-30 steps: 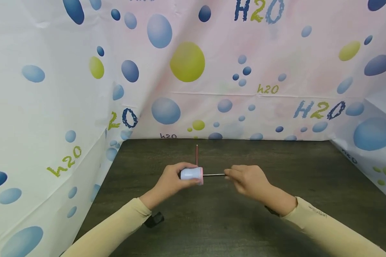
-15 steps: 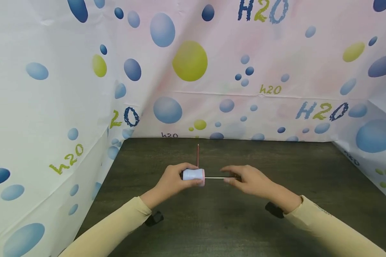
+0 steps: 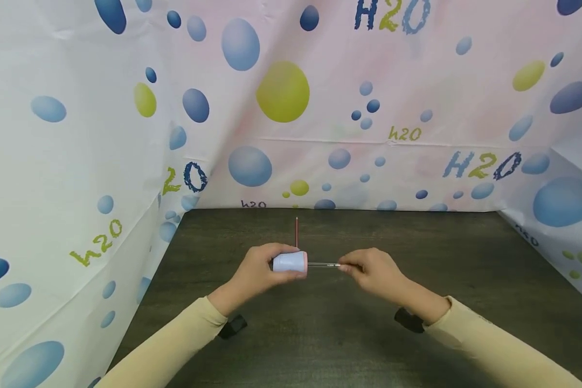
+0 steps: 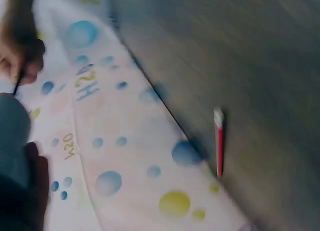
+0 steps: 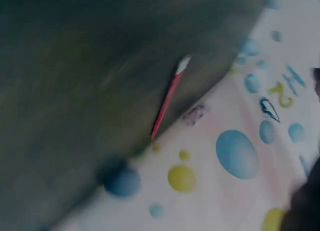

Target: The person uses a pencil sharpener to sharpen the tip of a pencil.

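Pale-blue, pink-rimmed cylinder (image 3: 288, 262), likely light and stiff, best gripped round its sides: in the head view the left hand (image 3: 255, 270) holds it so, and at three o'clock the right hand (image 3: 376, 273) pinches a thin, shiny rod (image 3: 323, 264). Left-wrist view: slim red stick (image 4: 220, 148), four o'clock.

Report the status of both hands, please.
Left hand grips pale-blue cylinder. Right hand pinches thin rod extending from pink rim. Red stick on table beyond, not between hands.
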A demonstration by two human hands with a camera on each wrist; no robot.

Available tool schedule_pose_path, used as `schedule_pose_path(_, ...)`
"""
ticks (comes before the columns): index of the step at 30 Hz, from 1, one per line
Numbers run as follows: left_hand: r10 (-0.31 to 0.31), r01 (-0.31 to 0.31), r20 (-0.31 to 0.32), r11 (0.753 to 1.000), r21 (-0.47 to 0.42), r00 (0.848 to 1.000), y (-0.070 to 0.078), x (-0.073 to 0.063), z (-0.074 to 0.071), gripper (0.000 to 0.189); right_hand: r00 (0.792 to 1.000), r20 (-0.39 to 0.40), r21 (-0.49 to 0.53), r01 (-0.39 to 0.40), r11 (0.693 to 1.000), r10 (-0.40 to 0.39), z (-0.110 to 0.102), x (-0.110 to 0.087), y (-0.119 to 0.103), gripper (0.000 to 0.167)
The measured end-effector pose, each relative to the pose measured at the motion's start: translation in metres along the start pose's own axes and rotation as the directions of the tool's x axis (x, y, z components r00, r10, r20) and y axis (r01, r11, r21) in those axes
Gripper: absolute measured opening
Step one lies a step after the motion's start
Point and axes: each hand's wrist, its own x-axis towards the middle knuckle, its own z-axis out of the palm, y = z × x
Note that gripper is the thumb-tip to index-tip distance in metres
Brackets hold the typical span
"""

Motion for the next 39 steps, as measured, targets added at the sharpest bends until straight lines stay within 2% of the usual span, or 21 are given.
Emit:
schedule_pose_path(1, 0.168, -0.164, -0.028, 0.98, 0.11, 0.985, -0.001, -0.001, 0.001, 0.048, 0.985, 0.131, 0.159, -0.133, 0.978, 0.112, -0.004, 0.0, 0.0, 0.025)
schedule_pose_path(3, 0.476, -0.44, -0.055, 0.846, 0.3, 0.878, -0.005, -0.003, 0.003, 0.055, 0.887, 0.4, 0.399, -0.395, 0.827, 0.231, -0.011, 0.002, 0.004, 0.027)
schedule_pose_path(5, 0.641, -0.568, -0.053, 0.713, 0.412, 0.766, -0.008, -0.004, 0.005, 0.061, 0.778, 0.586, 0.493, -0.563, 0.663, 0.225, -0.014, 0.004, 0.01, 0.03)
schedule_pose_path(6, 0.665, -0.585, -0.052, 0.689, 0.427, 0.745, -0.008, -0.005, 0.005, 0.062, 0.741, 0.636, 0.504, -0.61, 0.611, 0.215, -0.016, 0.004, 0.012, 0.032)
schedule_pose_path(7, 0.652, -0.576, -0.053, 0.703, 0.417, 0.757, -0.008, -0.006, 0.006, 0.061, 0.731, 0.651, 0.504, -0.619, 0.603, 0.207, -0.016, 0.004, 0.014, 0.033)
schedule_pose_path(9, 0.523, -0.479, -0.059, 0.816, 0.324, 0.851, -0.006, -0.008, 0.007, 0.056, 0.777, 0.599, 0.493, -0.548, 0.676, 0.194, -0.016, 0.003, 0.014, 0.035)
schedule_pose_path(11, 0.258, -0.249, -0.039, 0.957, 0.148, 0.965, -0.002, -0.008, 0.006, 0.049, 0.885, 0.431, 0.394, -0.361, 0.845, 0.177, -0.015, 0.001, 0.01, 0.036)
schedule_pose_path(12, 0.1, -0.099, -0.021, 0.994, 0.054, 0.995, 0.0, -0.007, 0.006, 0.045, 0.937, 0.32, 0.278, -0.232, 0.932, 0.138, -0.013, -0.001, 0.008, 0.038)
schedule_pose_path(13, -0.053, 0.053, 0.001, 0.998, -0.034, 0.999, 0.001, -0.006, 0.005, 0.042, 0.976, 0.207, 0.128, -0.098, 0.987, 0.07, -0.011, -0.002, 0.006, 0.039)
schedule_pose_path(15, -0.307, 0.315, 0.071, 0.928, -0.198, 0.949, 0.003, -0.002, 0.003, 0.039, 0.991, -0.001, -0.214, 0.129, 0.968, -0.132, -0.008, -0.003, 0.003, 0.039)
schedule_pose_path(18, -0.494, 0.524, 0.178, 0.776, -0.35, 0.851, 0.002, 0.004, 0.001, 0.042, 0.867, -0.193, -0.578, 0.278, 0.767, -0.459, -0.002, -0.002, 0.003, 0.039)
schedule_pose_path(20, -0.521, 0.569, 0.233, 0.719, -0.399, 0.821, 0.002, 0.006, -0.001, 0.044, 0.777, -0.234, -0.654, 0.319, 0.686, -0.584, 0.0, 0.0, 0.004, 0.037)
schedule_pose_path(22, -0.502, 0.558, 0.244, 0.728, -0.399, 0.83, 0.003, 0.005, -0.001, 0.043, 0.729, -0.255, -0.67, 0.34, 0.66, -0.635, 0.002, 0.001, 0.005, 0.037)
schedule_pose_path(24, -0.45, 0.495, 0.206, 0.797, -0.346, 0.869, 0.006, 0.003, -0.002, 0.042, 0.747, -0.265, -0.635, 0.34, 0.693, -0.61, 0.003, 0.0, 0.004, 0.04)
schedule_pose_path(28, -0.151, 0.156, 0.05, 0.983, -0.101, 0.987, 0.007, -0.006, 0.002, 0.041, 0.963, -0.116, -0.267, 0.207, 0.941, -0.244, -0.001, -0.005, -0.003, 0.028)
schedule_pose_path(30, 0.112, -0.111, -0.011, 0.99, 0.089, 0.994, 0.004, -0.009, 0.004, 0.048, 0.996, 0.084, 0.044, -0.015, 0.999, 0.011, -0.006, -0.007, -0.006, 0.024)
schedule_pose_path(33, 0.509, -0.463, -0.054, 0.818, 0.342, 0.859, -0.003, -0.011, 0.006, 0.054, 0.868, 0.442, 0.41, -0.419, 0.81, 0.226, -0.014, -0.004, -0.004, 0.026)
schedule_pose_path(35, 0.648, -0.566, -0.059, 0.704, 0.429, 0.76, -0.006, -0.011, 0.007, 0.058, 0.763, 0.613, 0.513, -0.583, 0.63, 0.206, -0.018, -0.002, 0.001, 0.028)
schedule_pose_path(36, 0.675, -0.587, -0.061, 0.679, 0.441, 0.735, -0.007, -0.011, 0.007, 0.059, 0.719, 0.668, 0.525, -0.639, 0.562, 0.192, -0.019, -0.001, 0.003, 0.028)
schedule_pose_path(37, 0.677, -0.591, -0.063, 0.68, 0.434, 0.733, -0.006, -0.011, 0.006, 0.059, 0.695, 0.696, 0.528, -0.664, 0.53, 0.178, -0.021, 0.0, 0.004, 0.028)
schedule_pose_path(39, 0.572, -0.52, -0.062, 0.781, 0.347, 0.818, -0.004, -0.012, 0.006, 0.055, 0.728, 0.667, 0.53, -0.615, 0.584, 0.162, -0.022, 0.001, 0.004, 0.028)
